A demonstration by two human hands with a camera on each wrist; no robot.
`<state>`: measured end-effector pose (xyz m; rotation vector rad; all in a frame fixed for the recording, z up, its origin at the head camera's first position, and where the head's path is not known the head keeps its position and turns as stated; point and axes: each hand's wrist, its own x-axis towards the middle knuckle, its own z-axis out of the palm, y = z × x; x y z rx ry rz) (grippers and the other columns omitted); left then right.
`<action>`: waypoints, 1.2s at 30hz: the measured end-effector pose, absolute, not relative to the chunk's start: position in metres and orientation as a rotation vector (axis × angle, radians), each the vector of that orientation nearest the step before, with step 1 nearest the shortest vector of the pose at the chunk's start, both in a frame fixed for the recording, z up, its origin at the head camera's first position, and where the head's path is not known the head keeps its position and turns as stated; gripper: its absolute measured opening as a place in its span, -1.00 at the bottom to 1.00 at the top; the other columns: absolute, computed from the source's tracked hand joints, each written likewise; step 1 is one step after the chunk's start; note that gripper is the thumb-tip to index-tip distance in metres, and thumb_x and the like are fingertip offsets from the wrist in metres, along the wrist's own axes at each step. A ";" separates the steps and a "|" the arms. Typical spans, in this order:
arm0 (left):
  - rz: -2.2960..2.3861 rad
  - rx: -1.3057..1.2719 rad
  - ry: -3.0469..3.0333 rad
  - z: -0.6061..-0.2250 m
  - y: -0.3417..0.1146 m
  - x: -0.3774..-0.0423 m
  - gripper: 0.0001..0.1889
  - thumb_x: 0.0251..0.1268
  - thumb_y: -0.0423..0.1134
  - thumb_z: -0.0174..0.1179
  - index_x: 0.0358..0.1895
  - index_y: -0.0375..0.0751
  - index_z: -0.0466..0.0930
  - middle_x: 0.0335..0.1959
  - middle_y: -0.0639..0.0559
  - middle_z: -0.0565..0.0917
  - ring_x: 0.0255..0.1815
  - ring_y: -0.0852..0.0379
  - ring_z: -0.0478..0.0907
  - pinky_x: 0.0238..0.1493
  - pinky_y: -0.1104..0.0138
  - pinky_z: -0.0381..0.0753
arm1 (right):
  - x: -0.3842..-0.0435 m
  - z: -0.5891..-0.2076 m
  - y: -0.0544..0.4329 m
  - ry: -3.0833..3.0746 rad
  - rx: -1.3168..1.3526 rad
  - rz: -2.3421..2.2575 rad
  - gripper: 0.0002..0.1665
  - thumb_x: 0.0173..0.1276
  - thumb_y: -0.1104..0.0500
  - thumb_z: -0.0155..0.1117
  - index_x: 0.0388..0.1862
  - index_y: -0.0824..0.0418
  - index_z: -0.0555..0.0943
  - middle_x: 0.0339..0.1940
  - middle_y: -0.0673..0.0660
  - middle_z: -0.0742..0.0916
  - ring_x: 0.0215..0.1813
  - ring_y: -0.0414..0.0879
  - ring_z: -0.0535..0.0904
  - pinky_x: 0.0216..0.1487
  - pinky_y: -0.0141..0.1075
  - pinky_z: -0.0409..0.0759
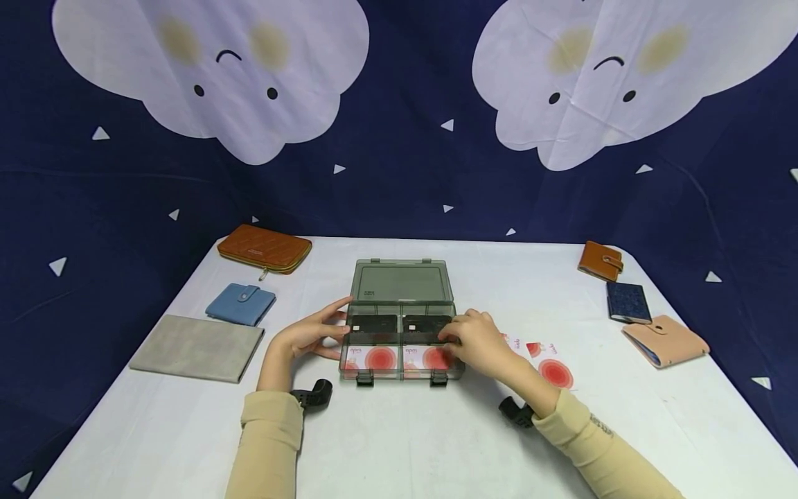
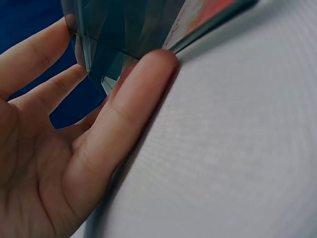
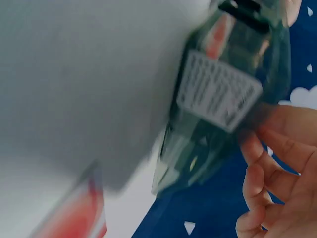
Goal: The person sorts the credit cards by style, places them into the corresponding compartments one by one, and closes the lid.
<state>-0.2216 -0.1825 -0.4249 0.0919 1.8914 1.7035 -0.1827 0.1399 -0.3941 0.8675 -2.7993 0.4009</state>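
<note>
A translucent grey-green plastic box (image 1: pixel 401 283) stands with its lid folded back. Black cards (image 1: pixel 373 324) lie in its two rear compartments, and white cards with red circles (image 1: pixel 378 359) in the front two. My left hand (image 1: pixel 312 331) touches the box's left side, thumb and fingers spread and fairly straight. Over the right wall reaches my right hand (image 1: pixel 483 343), its thumb and index finger dipping toward the right front card; the other fingers (image 3: pixel 255 183) curl outside. I cannot tell whether those hidden fingertips pinch a card. A printed label (image 3: pixel 218 90) shows on the box wall.
Loose red-and-white cards (image 1: pixel 555 373) lie right of the box, partly behind my right forearm. At left are a brown zip wallet (image 1: pixel 264 248), a blue wallet (image 1: pixel 240 303) and a grey pouch (image 1: pixel 196 348). At right are brown (image 1: pixel 600 261), navy (image 1: pixel 627 302) and pink (image 1: pixel 667 341) card holders.
</note>
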 end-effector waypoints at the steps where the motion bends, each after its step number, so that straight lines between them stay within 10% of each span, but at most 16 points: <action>1: 1.704 0.091 1.892 -0.425 -0.183 -0.222 -0.21 0.26 -0.29 0.12 0.48 0.13 -0.10 0.38 -0.22 -0.05 -0.01 -0.10 0.35 -0.23 0.07 0.67 | -0.183 -0.393 0.143 -2.810 0.855 0.427 -0.85 0.02 0.20 0.43 -0.36 0.08 0.71 -0.41 -0.03 0.69 -0.32 -0.08 0.46 -0.32 -0.21 0.36; 11: 1.700 0.083 1.898 -0.424 -0.182 -0.221 -0.21 0.26 -0.31 0.11 0.48 0.13 -0.10 0.38 -0.22 -0.05 0.00 -0.11 0.33 -0.23 0.07 0.66 | -0.194 -0.390 0.194 -2.942 0.704 0.624 -0.76 0.08 0.25 0.36 -0.21 0.18 0.67 -0.44 0.00 0.66 -0.28 0.02 0.52 -0.26 -0.07 0.42; 20: 1.697 0.073 1.906 -0.425 -0.182 -0.222 -0.22 0.26 -0.31 0.11 0.48 0.13 -0.10 0.37 -0.21 -0.03 -0.02 -0.09 0.34 -0.23 0.07 0.67 | -0.189 -0.394 0.227 -3.302 0.513 0.315 -0.07 -0.25 0.04 0.60 0.13 0.36 0.44 -0.03 0.36 0.52 -0.07 0.26 0.43 -0.21 0.17 0.45; 36: 1.697 0.096 1.900 -0.427 -0.183 -0.222 -0.22 0.28 -0.31 0.09 0.48 0.12 -0.11 0.37 -0.22 -0.05 -0.02 -0.09 0.34 -0.23 0.07 0.66 | -0.211 -0.398 0.229 -3.310 0.446 0.489 -0.18 -0.39 0.11 0.66 -0.12 0.27 0.42 -0.17 0.27 0.46 -0.17 0.17 0.37 -0.29 0.08 0.47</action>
